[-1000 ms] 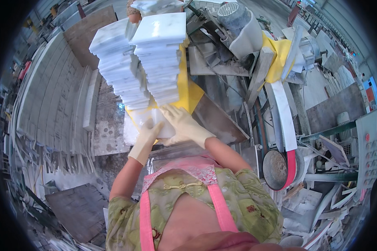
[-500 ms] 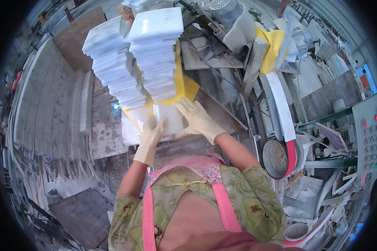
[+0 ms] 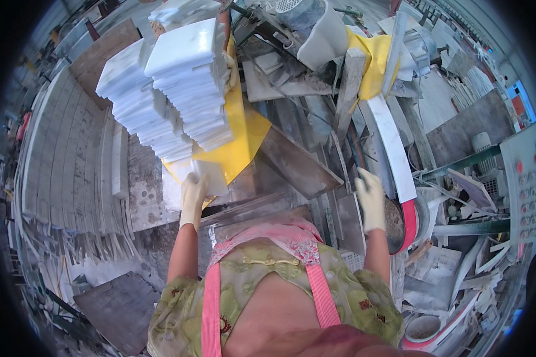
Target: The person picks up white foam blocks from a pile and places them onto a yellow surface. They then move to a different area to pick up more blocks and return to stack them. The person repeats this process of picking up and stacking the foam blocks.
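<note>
My left hand, in a cream rubber glove, grips the near edge of a white marble tile, thumb and fingers closed on it. The tile rests by the foot of two tall leaning stacks of white tiles: a left stack and a right stack, on yellow sheeting. My right hand, gloved alike, is off to the right beside a white and red belt that runs round a drum. Its fingers are curled together; what they hold, if anything, cannot be made out.
Behind the right stack shows another person's gloved hand. Long grey slabs line the left side. A motor and a yellow-wrapped post stand at the far right. A button panel is at the right edge.
My right hand has left the tile and swung right to the belt. My left hand stays at the tile, now gripping its edge. Another person's gloved hand has appeared beside the right stack.
</note>
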Available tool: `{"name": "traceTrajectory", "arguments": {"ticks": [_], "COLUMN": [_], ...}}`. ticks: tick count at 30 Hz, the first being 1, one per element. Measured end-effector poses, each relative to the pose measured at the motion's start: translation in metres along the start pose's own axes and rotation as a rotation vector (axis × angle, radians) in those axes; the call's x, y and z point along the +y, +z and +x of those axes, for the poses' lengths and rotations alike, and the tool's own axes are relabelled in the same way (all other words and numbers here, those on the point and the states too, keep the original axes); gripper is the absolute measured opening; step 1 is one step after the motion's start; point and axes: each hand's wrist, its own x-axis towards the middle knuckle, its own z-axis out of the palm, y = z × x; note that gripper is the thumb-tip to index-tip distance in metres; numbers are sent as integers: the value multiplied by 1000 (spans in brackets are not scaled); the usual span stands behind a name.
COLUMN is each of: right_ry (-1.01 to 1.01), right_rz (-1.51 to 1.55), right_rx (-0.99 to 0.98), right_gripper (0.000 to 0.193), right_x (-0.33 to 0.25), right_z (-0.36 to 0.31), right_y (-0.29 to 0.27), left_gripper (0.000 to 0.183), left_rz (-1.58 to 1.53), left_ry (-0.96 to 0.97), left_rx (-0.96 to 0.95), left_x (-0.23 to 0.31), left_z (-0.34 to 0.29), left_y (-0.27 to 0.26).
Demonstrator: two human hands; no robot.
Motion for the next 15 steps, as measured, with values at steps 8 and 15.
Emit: {"name": "traceTrajectory", "arguments": {"ticks": [8, 15], "right_ry": [393, 332], "right_rz": [-165, -637], "right_rx": [224, 219], "right_gripper": [56, 80], "right_x": [179, 189], "right_z": [-93, -112], "right_y": [-103, -89], "left_gripper": [39, 43], "left_rz": [119, 65], "left_ry": [36, 154], "left_rx": [62, 31], "left_x": [-20, -5], "left_z": [7, 2], "left_y": [10, 16]}}
